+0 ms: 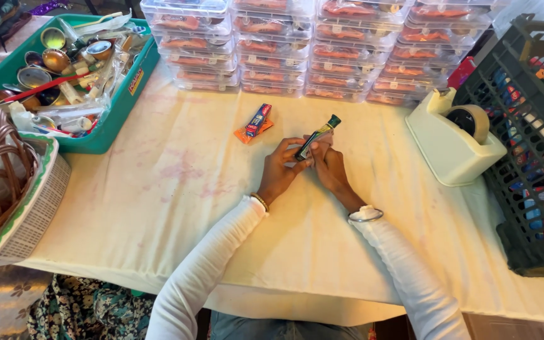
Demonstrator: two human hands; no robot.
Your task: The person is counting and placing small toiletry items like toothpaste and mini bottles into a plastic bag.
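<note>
My left hand (280, 169) and my right hand (333, 167) meet over the middle of the cloth-covered table (158, 189). Together they grip a narrow dark green stick-shaped packet (317, 136), which slants up to the right with its top end free. Just to the left of my hands, a small blue and red box (258, 119) lies on an orange sachet (245, 135). Both arms wear white sleeves, with a bangle on each wrist.
Stacked clear plastic boxes with orange contents (297, 50) line the far edge. A cream tape dispenser (454, 135) and a dark crate (530, 145) stand right. A green tray of small metal cups (105, 119) and a wicker basket (1, 182) sit left.
</note>
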